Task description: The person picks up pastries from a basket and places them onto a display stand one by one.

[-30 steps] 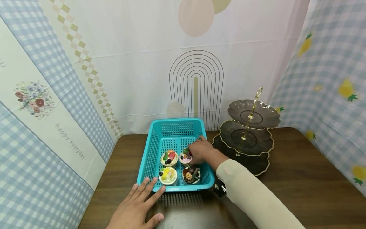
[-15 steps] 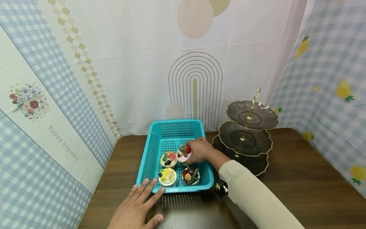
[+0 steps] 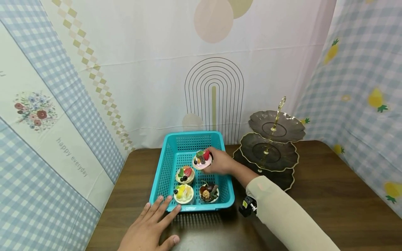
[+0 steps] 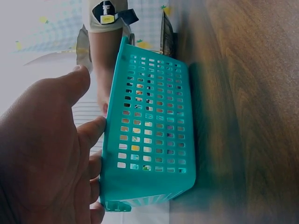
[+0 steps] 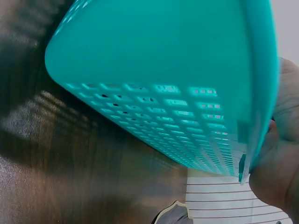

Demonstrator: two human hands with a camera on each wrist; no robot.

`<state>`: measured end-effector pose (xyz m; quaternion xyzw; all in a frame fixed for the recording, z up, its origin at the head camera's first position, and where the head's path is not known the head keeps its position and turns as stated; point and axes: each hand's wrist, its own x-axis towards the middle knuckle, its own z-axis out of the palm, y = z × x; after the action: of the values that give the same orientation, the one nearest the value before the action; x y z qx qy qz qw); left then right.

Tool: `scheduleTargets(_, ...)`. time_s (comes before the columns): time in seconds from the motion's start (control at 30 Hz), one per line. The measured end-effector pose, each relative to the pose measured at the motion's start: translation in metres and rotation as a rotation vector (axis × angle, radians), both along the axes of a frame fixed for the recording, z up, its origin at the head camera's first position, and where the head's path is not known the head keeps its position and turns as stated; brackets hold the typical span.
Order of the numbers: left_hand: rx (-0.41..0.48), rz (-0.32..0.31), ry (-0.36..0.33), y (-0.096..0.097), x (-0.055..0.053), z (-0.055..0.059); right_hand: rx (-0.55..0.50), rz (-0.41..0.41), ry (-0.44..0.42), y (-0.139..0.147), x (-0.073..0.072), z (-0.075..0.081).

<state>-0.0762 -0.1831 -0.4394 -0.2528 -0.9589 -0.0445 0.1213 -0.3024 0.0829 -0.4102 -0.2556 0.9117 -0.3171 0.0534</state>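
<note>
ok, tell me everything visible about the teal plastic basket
A teal, rectangular, plastic-looking basket with perforated walls, slotted floor and solid rim stands upright on the dark brown wood-grain table. Three round decorated desserts sit inside; the right hand holds a fourth, pink-creamed dessert over it. The left hand touches its near-left rim.

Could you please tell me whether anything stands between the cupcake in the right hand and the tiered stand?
Yes: the basket's right wall lies between the held cupcake and the tiered stand; the right hand is also on that side.
</note>
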Motion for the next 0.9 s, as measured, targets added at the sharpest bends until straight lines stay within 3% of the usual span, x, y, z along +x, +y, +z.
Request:
scheduleTargets(0.13,0.001,0.0,0.008,0.0,0.0,-0.001,-0.094,0.003,-0.039,0.002,0.005,0.006)
scheduleTargets(0.4,-0.019,0.011,-0.064,-0.001,0.0,0.002,-0.164,-0.025,-0.075,0.011,0.013,0.017)
scheduleTargets(0.63,-0.027,0.002,-0.1,-0.007,0.001,0.0,-0.189,-0.084,-0.087,0.02,0.028,0.029)
scheduleTargets(0.9,-0.029,-0.034,-0.033,-0.016,0.003,-0.003,-0.203,-0.105,-0.068,0.029,0.053,0.049)
